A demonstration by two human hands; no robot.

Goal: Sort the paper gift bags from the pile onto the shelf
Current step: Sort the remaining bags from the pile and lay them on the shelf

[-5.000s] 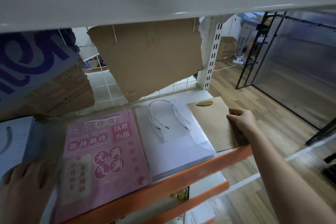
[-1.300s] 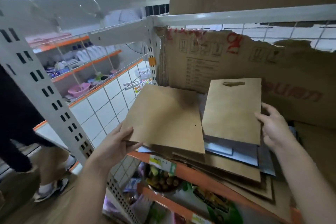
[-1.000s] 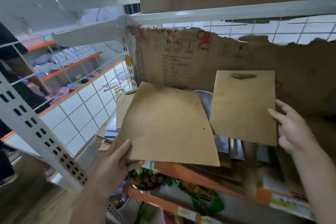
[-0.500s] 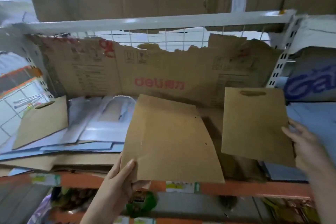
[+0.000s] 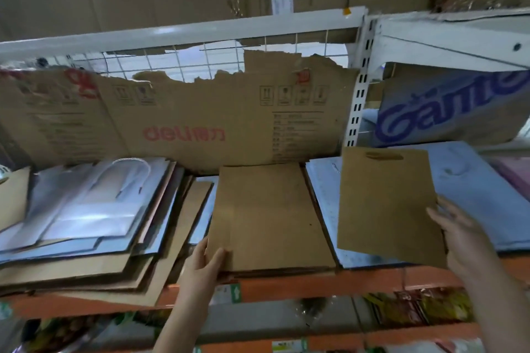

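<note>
A large flat brown paper bag lies on a stack of brown bags on the orange-edged shelf. My left hand pinches its near left corner, thumb on top. My right hand holds a smaller brown bag by its right edge, lifted above a light blue bag stack. To the left sprawls the mixed pile of white and brown bags.
Torn cardboard sheets line the back of the shelf in front of a wire grid. A white slotted upright divides the bays. A box printed "Game" stands at the right. Packaged goods fill the lower shelf.
The view has swung right from the left bay. The large brown bag in my left hand has come down flat onto the brown stack. My right hand carried the small bag rightward over the blue stack.
</note>
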